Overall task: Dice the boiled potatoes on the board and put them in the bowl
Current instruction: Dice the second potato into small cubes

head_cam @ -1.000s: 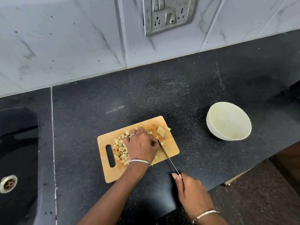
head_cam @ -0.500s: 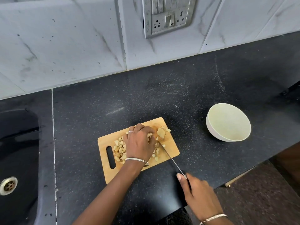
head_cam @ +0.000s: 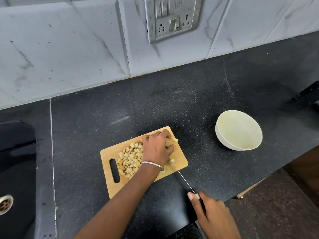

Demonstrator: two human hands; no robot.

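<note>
The left hand (head_cam: 158, 150) is shifting rightward across the board (head_cam: 107, 153) since earlier, fingers grasping a potato chunk (head_cam: 169, 143); the right hand (head_cam: 213, 216) is gripping the knife (head_cam: 183, 177).

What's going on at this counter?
A person is dicing boiled potato on a wooden cutting board. The left hand holds a potato chunk at the board's far corner, while the right hand grips a knife whose tip reaches onto the board. Diced potato is piled alongside; the white bowl is empty.
</note>
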